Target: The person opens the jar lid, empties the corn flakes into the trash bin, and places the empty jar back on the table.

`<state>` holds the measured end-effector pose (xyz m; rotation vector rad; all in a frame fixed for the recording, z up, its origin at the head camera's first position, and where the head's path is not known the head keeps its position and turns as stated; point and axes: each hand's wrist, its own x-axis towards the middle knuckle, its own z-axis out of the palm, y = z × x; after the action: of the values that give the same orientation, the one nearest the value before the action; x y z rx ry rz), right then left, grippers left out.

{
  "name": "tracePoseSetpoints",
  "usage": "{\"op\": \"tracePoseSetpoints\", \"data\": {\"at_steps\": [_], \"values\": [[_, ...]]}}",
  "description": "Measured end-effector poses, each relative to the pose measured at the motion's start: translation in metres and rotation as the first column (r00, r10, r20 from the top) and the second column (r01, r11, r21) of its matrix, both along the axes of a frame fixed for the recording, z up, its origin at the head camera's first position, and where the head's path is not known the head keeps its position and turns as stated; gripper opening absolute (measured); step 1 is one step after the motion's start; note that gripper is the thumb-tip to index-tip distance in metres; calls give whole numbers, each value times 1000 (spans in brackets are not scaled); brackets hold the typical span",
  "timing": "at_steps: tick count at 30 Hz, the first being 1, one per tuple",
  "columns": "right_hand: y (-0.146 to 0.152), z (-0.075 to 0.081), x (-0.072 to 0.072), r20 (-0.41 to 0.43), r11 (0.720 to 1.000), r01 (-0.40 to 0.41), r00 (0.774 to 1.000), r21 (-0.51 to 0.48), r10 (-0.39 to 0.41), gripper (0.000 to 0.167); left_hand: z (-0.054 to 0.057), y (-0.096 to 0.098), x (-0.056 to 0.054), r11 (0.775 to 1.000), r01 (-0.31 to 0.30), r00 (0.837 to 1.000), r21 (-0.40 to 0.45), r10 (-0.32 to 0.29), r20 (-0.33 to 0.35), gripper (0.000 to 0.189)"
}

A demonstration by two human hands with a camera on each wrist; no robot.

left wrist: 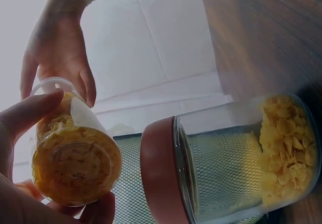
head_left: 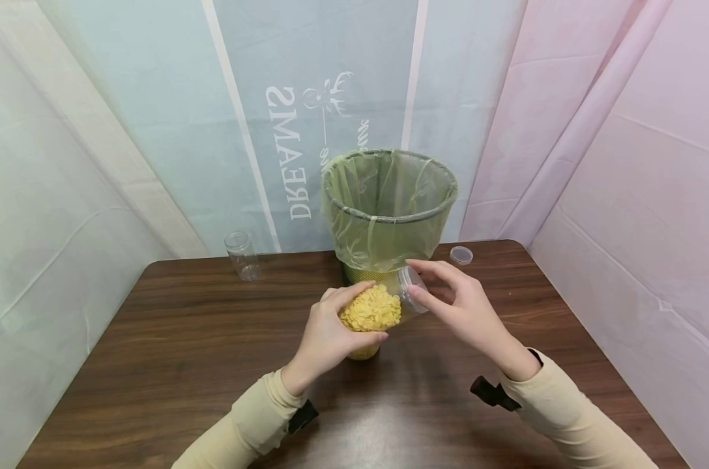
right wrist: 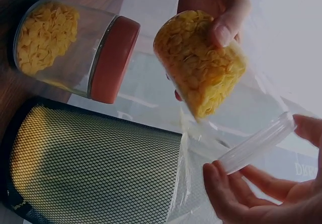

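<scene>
My left hand (head_left: pixel 326 333) grips a clear plastic jar (head_left: pixel 373 309) of yellow flakes, tilted with its mouth toward the right. At that mouth my right hand (head_left: pixel 468 309) pinches a clear lid (head_left: pixel 412 288) between thumb and fingers. Whether the lid is fastened cannot be told. In the right wrist view the flakes fill the lower part of the tilted jar (right wrist: pixel 198 63), and the lid (right wrist: pixel 259 143) is seen edge-on. Below the hands stands a larger jar (left wrist: pixel 287 148) with a reddish-brown lid (left wrist: pixel 162 171) and flakes at its bottom; the head view mostly hides it.
A mesh bin (right wrist: pixel 100 158) with a pale green liner (head_left: pixel 384 241) stands behind the hands. At the back left of the wooden table (head_left: pixel 214 352) is an empty clear jar (head_left: pixel 243 256). Another clear lid (head_left: pixel 461 255) lies at the back right. Fabric walls surround the table.
</scene>
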<state>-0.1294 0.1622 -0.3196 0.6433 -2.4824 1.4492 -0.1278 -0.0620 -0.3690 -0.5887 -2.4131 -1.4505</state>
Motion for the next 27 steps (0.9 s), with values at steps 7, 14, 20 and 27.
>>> {"op": "tracePoseSetpoints", "data": {"at_steps": [7,14,20,27], "values": [[1,0,0,-117,983,-168,980,-71,159,46,4,-4,1,997,54,992,48,-59,109,72],[2,0,-3,-260,948,-307,925,-87,276,52,6,-6,2,992,100,975,83,-114,192,73],[5,-1,-9,-351,898,-433,855,-79,381,53,7,-4,3,985,129,962,116,-152,229,75],[7,-3,-13,-357,878,-471,838,-88,413,52,3,-2,4,993,91,976,80,-105,191,72]]}}
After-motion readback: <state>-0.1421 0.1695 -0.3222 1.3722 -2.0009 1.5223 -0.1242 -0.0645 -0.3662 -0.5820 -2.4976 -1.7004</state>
